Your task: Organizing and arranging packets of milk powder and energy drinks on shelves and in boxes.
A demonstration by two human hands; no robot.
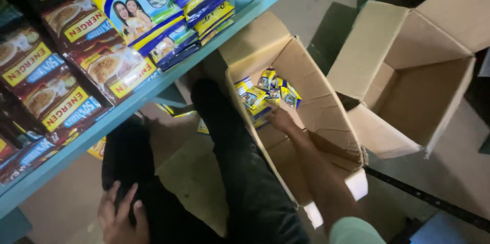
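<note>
Head view: right hand (279,119) reaches into an open cardboard box (326,121), fingers curled around yellow-and-blue sachets (265,93) at its bottom. Left hand (120,216) lies spread, holding nothing, on a dark trouser leg (138,172). Around them: dim concrete floor (459,172), an empty box (418,86), a blue shelf (153,91) stacked with packets (61,86).

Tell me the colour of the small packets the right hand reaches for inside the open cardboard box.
Yellow and blue small packets, seen in the head view.
</note>
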